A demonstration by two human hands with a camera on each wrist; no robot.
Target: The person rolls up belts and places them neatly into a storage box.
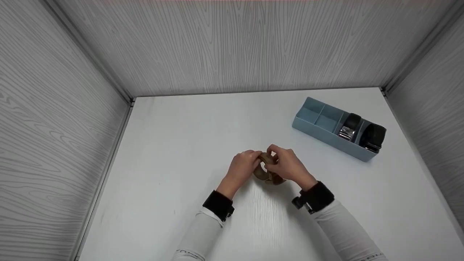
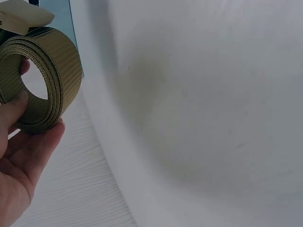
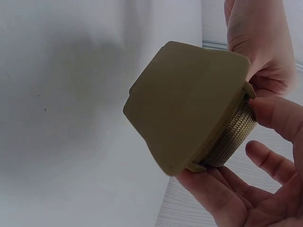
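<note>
Both hands hold a rolled-up tan webbing belt [image 1: 260,174] above the white table. In the head view, my left hand [image 1: 241,167] grips the roll's left side. From the left wrist view, its thumb reaches into the roll's open centre while fingers support the ribbed webbing [image 2: 67,64] from outside and below. My right hand [image 1: 289,167] pinches the roll from the right. A flat tan buckle [image 3: 184,106] faces the right wrist camera, with the right thumb and fingers at its edges and the coiled webbing behind it.
A blue-grey divided box [image 1: 328,139] stands at the back right. Its right-hand compartments hold a black rolled belt with a shiny buckle [image 1: 347,132] and another black rolled belt [image 1: 375,136]. Grey wood-grain panels [image 1: 224,47] enclose the table's back and sides.
</note>
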